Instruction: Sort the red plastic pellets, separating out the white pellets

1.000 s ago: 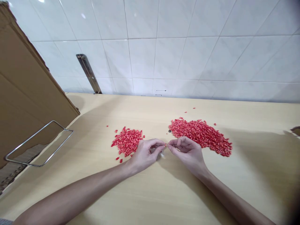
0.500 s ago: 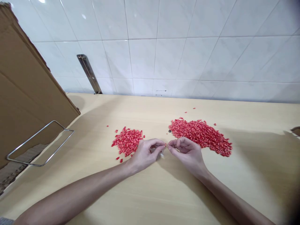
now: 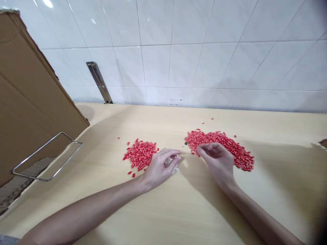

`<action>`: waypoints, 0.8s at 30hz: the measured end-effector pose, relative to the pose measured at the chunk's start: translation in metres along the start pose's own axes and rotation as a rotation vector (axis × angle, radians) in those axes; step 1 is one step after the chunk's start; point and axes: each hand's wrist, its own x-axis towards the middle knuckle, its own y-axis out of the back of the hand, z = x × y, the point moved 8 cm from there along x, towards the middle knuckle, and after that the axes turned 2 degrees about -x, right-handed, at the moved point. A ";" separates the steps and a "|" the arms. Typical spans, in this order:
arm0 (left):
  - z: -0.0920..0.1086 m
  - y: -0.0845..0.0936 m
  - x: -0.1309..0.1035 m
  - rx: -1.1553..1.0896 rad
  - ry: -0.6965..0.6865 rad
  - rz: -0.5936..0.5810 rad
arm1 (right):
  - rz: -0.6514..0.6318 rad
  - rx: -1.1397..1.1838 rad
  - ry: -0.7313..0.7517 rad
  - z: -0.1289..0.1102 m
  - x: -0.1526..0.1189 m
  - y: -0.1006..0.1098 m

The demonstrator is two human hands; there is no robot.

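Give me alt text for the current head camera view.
A person's bare left hand is beside a small heap of short red tubular pieces on a pale, smooth tabletop; the bare right hand is by a larger heap of tiny red pieces. Glossy white wall tiles rise behind.

- Gleaming like glazed ceramic across the wall tiles (image 3: 155, 64), looking smooth and throwing back glossy glare.
- Showing dull, worn-looking metal on the wall bracket (image 3: 99, 82).
- Glinting as smooth, polished metal along the bent wire loop (image 3: 37, 151).
- Looking matt and papery on the corrugated cardboard (image 3: 33, 102), roughening at its torn edge.
- Resembling smooth wood-look laminate on the tabletop (image 3: 153, 211), carrying a faint satin sheen.
- Appearing as hard, smooth, lightly glossy plastic in the left heap (image 3: 140, 154) and right heap (image 3: 227, 141) of red tube beads.
- Passing for thin, translucent plastic in the whitish wad (image 3: 175, 169) under the left hand (image 3: 160, 165), hiding too much for certainty.
- Reading as matt, woven-looking cloth on the grey sleeve (image 3: 7, 240).
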 end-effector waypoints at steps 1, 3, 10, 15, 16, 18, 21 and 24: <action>0.002 0.002 0.001 0.009 -0.017 0.012 | 0.062 -0.013 0.009 -0.001 0.004 0.009; 0.006 0.009 0.006 0.044 -0.035 0.042 | 0.124 -0.059 0.059 -0.004 0.010 0.019; -0.010 0.050 0.042 0.518 0.072 -0.020 | 0.004 -0.329 0.312 -0.023 -0.001 0.004; -0.036 0.070 0.050 0.680 0.156 -0.045 | -0.411 -0.483 0.565 -0.033 -0.025 -0.035; -0.040 0.069 0.049 0.692 0.167 -0.065 | -0.482 -0.494 0.586 -0.032 -0.028 -0.039; -0.044 0.066 0.047 0.700 0.177 -0.111 | -0.605 -0.520 0.626 -0.031 -0.033 -0.045; -0.044 0.062 0.045 0.702 0.163 -0.154 | -0.754 -0.599 0.724 -0.032 -0.042 -0.051; -0.044 0.059 0.045 0.688 0.126 -0.176 | -0.841 -0.651 0.801 -0.034 -0.053 -0.058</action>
